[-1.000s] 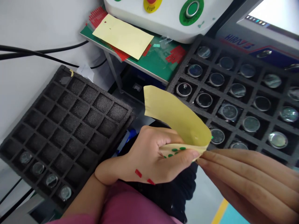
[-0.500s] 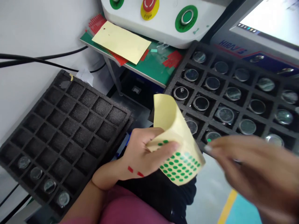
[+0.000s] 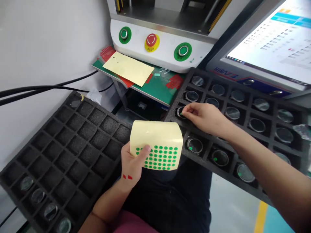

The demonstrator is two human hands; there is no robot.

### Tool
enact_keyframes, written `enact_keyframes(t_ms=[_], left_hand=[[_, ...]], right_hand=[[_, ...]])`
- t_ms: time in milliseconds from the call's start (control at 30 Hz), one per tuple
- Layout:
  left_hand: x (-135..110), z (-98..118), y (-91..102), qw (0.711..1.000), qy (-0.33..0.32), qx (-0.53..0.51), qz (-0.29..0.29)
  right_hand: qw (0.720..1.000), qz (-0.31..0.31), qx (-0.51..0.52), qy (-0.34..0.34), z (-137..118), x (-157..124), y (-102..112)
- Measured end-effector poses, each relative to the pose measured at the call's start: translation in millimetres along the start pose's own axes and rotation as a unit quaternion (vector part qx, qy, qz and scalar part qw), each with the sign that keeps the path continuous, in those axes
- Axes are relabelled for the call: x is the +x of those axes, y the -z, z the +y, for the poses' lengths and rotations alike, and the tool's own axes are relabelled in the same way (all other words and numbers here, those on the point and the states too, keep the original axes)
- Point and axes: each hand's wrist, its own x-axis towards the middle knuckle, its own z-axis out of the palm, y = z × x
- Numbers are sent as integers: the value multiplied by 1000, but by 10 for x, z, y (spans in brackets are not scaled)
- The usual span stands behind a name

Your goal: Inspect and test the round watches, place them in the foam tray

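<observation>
A cream sheet of small round green stickers [image 3: 165,136] is gripped in my left hand [image 3: 132,163], thumb on the front and fingers behind. The top of the sheet curls backward. My right hand [image 3: 206,118] reaches over the right foam tray [image 3: 181,94], its thumb and forefinger pinched at a round glassy disc [image 3: 179,111] in the left column. A tiny green sticker [image 3: 181,113] shows at those fingertips, against the disc. In the nearest row, other round discs [image 3: 220,157] carry a green dot near their edge. My right hand and forearm hide part of the tray.
To the left is another foam tray [image 3: 64,142] with several clear discs along its near edge. Behind, a green bench top [image 3: 157,89] bears a cream card [image 3: 128,68] and red strips. A white machine [image 3: 165,48] with buttons and a monitor [image 3: 269,45] stand beyond.
My right hand has moved left and away from me, to a disc farther back. The sheet now faces me more squarely. The view has tilted up, showing more of the machine and monitor.
</observation>
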Motion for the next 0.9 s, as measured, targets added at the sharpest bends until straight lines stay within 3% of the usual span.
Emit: enact_keyframes(t_ms=[200,300,367,467,567,733,900], left_hand=[[-52,-38,-74,998,17,-12,-53],[-93,-31,-104,997,-2,-9,-80],[-126,-5,-131,995,-21,-5,-96],[-177,57,-188,992,-53,18,-111],[-225,115,-256,990,-77,44,-110],[-297,153,-314,985,-99,92,-109],[-345,152,-320,970,-152,160,-100]], right_hand=[[999,26,0,-33,32,126,-44],[997,67,23,-31,-54,-17,7],[993,113,39,21,-185,-276,49],[956,187,19,224,-404,-774,80],[925,170,-15,340,-535,-1124,71],[921,146,-41,358,-523,-1259,64],[914,170,-83,359,-486,-1345,63]])
